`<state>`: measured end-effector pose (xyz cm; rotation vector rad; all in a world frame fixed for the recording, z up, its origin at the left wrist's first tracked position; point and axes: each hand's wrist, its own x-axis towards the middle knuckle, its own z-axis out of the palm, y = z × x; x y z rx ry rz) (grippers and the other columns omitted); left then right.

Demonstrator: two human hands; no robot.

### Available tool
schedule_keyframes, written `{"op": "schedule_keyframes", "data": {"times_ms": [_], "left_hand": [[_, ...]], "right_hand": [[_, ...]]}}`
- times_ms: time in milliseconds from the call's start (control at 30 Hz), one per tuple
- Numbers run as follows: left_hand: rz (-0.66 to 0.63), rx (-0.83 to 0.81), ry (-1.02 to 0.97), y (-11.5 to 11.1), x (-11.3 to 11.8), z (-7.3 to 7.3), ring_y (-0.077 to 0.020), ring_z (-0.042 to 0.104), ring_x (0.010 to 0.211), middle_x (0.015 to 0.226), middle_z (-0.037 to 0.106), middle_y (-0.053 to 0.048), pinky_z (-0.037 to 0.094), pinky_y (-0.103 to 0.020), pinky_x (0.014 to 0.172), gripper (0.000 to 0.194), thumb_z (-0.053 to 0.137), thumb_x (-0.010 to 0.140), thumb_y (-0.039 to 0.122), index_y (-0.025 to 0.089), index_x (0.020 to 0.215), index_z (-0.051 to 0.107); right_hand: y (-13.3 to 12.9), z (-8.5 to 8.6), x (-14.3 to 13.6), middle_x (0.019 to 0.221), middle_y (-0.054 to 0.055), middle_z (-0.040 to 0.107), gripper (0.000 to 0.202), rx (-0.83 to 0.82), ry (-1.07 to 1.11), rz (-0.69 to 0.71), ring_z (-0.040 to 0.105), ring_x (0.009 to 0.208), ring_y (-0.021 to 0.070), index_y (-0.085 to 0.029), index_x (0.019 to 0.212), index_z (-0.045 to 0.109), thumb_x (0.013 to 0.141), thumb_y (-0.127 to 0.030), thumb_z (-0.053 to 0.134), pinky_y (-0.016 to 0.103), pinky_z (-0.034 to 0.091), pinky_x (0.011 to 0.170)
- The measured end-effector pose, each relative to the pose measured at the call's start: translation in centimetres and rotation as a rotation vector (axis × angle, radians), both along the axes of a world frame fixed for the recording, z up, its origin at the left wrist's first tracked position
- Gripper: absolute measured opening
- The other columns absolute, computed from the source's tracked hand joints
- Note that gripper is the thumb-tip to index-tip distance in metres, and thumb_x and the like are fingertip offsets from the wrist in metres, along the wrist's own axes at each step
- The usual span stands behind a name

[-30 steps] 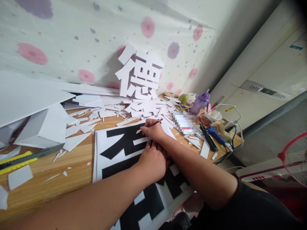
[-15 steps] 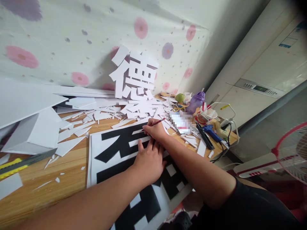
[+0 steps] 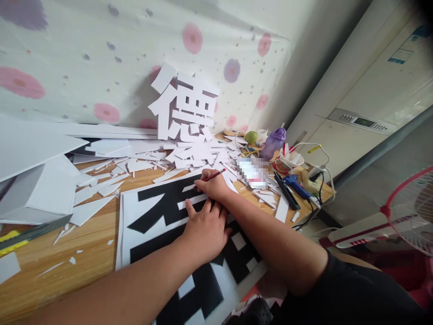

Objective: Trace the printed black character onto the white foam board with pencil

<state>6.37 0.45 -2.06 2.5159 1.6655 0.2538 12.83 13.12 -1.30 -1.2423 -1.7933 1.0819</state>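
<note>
A white sheet (image 3: pixel 124 234) printed with large black character shapes (image 3: pixel 152 250) lies on the wooden table. My left hand (image 3: pixel 207 230) rests flat on it, fingers spread. Just beyond that, my right hand (image 3: pixel 212 184) pinches a dark red pencil (image 3: pixel 217 173), whose lower end is at the edge of a black stroke near the sheet's top. The right forearm lies across the sheet's right side, and both arms hide parts of the printing.
White cut scraps (image 3: pixel 199 155) pile up behind the sheet, below a standing white board character (image 3: pixel 163 113). On the right are a blue glue gun (image 3: pixel 297 186), a black bar-shaped object (image 3: pixel 286 191) and a purple bottle (image 3: pixel 273 144). A yellow-handled cutter (image 3: pixel 11 243) lies left.
The whole view has shifted slightly, so things appear a little further left. Both hands keep the same places on the sheet, and the pencil stays in my right hand.
</note>
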Motion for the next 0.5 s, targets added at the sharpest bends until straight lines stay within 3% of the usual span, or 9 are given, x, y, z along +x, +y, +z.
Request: {"op": "schedule_keyframes", "data": {"times_ms": [500], "left_hand": [[-0.015,0.013,0.055,0.0,-0.1,-0.2,-0.0454,0.037,0.15,0.166,0.046,-0.015,0.025,-0.097,0.105,0.055,0.051,0.1,0.038,0.019,0.152,0.05]], "right_hand": [[1.1,-0.3,2.8,0.048,-0.007,0.057,0.025,0.077,-0.036,-0.145,0.054,0.05,0.012,-0.023,0.054,0.047,0.069,-0.01,0.063,0.022,0.037,0.051]]}}
